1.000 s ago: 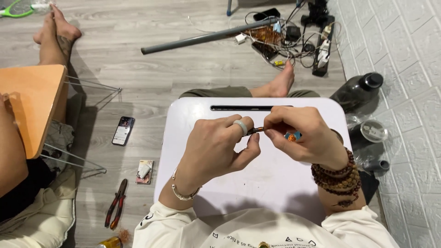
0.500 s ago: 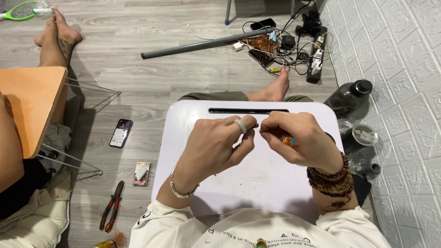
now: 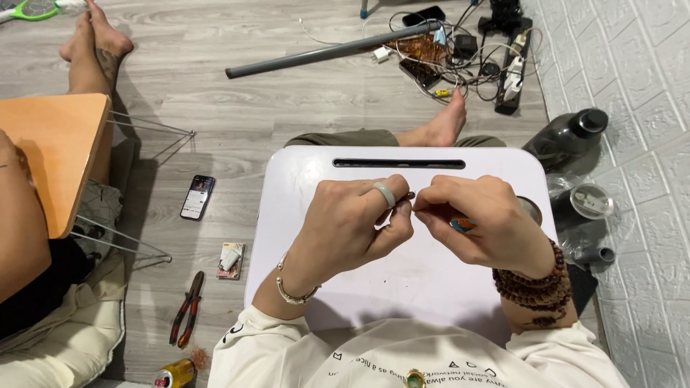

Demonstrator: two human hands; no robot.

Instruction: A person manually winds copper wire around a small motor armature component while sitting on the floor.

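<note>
Small part: a dark, thin piece [image 3: 408, 195] pinched between the fingertips of both hands, above the middle of the white tray; too small to tell its kind.
Left hand: left hand [image 3: 352, 226] with fingers curled shut, thumb and forefinger gripping the small part; a pale ring on one finger, a metal bracelet at the wrist.
Right hand: right hand [image 3: 481, 226] with fingers curled closed, tips meeting the small part; a blue-and-orange bit [image 3: 463, 225] shows under the palm; bead bracelets at the wrist.
Tray: white lap tray [image 3: 402, 287] with a dark slot along its far edge, across the person's legs.
Floor left: phone [image 3: 197, 197], a small packet [image 3: 231, 259], red-handled pliers [image 3: 187, 307], a can [image 3: 172, 374].
Floor far: grey pipe [image 3: 330, 52], tangle of cables and a power strip [image 3: 510, 72].
Right side: dark bottle [image 3: 568, 140] near the wall.
Left edge: orange table [image 3: 50, 154], another person's legs beside it.
</note>
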